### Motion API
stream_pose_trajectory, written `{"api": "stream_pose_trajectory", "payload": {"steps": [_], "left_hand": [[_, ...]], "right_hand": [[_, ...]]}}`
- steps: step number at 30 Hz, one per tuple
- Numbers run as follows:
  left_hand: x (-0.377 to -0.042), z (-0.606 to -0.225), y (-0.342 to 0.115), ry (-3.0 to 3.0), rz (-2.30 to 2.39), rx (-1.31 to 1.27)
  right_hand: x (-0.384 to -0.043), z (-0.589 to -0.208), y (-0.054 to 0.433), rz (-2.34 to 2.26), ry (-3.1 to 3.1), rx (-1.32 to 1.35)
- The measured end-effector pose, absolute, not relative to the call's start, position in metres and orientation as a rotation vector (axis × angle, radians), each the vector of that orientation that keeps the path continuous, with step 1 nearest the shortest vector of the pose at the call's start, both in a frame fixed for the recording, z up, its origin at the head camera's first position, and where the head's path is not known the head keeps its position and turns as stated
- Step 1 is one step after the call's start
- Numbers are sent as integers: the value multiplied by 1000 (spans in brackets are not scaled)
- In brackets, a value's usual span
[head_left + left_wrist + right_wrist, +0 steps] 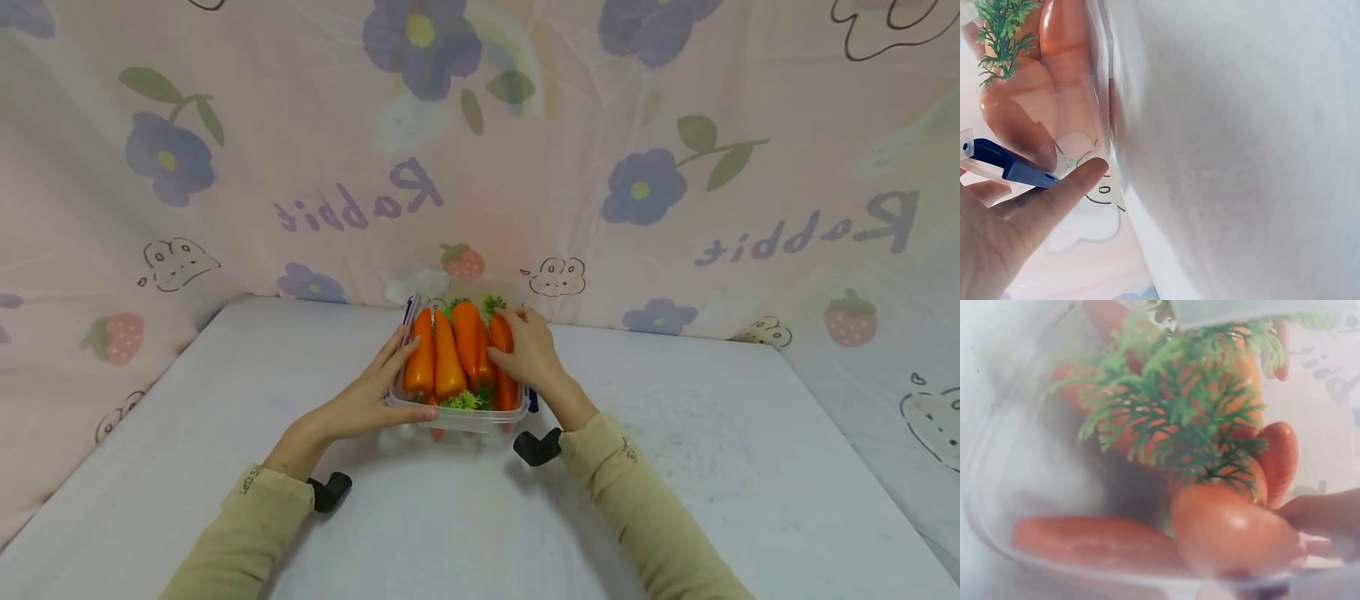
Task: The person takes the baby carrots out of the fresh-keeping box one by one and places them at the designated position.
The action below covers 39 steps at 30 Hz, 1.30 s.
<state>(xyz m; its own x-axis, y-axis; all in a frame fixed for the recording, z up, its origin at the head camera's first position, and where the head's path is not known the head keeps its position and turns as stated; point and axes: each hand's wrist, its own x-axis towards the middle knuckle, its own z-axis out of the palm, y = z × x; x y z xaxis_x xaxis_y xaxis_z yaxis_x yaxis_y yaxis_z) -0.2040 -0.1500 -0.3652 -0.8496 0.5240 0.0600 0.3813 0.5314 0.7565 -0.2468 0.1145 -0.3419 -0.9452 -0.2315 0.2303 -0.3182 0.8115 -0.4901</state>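
Several orange toy carrots (448, 360) with green leafy tops fill a clear plastic container (480, 422). Straight fingers of my left hand (365, 402) lie along the container's left side, while its thumb stretches across the front rim. In the left wrist view, that hand (1004, 234) is beside a blue clasp (1029, 175). At the right side of the container, my right hand (534, 348) grips the rightmost carrot (507, 393) between thumb and fingers. Seen through the clear wall, green leaves (1172, 403) partly hide the carrots in the right wrist view.
The container stands on a white table (675, 467) near its back edge. A pink cloth (495, 225) printed with flowers and strawberries hangs behind. Black wrist mounts (537, 447) stick out beside both sleeves.
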Motion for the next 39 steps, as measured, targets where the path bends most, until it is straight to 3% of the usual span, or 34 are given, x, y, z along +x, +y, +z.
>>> {"api": "stream_pose_trajectory", "payload": {"steps": [17, 39], "left_hand": [[-204, -367, -150, 2594, 1225, 771], [-203, -365, -149, 2611, 1222, 756]], "right_hand": [[-235, -341, 112, 915, -2754, 327], [-216, -337, 114, 816, -2678, 698]]}}
